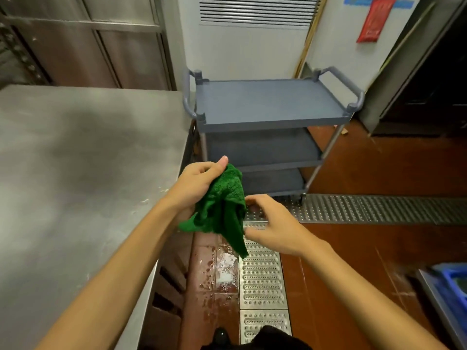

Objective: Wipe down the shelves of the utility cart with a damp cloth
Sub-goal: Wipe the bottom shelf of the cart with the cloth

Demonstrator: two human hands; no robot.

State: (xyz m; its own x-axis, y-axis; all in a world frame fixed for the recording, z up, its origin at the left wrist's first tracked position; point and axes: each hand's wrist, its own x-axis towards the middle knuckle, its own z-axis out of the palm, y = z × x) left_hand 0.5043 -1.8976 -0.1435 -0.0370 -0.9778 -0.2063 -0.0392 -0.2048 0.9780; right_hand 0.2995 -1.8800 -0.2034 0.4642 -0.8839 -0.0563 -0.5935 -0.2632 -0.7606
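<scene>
Left hand (199,185) gripped the green cloth (223,205), fingers (202,170) curled round its bunched upper part; the rest hung loose. Right hand (274,224) sat at the cloth's right edge, fingers (254,200) curled; a pinch could not be confirmed. Cloth was held in the air above the floor (366,248), short of the three-shelf cart (270,104) and just right of the steel desk (75,160)

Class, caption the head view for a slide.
Left hand grips a green cloth, right hand at its edge, before the cart.
</scene>
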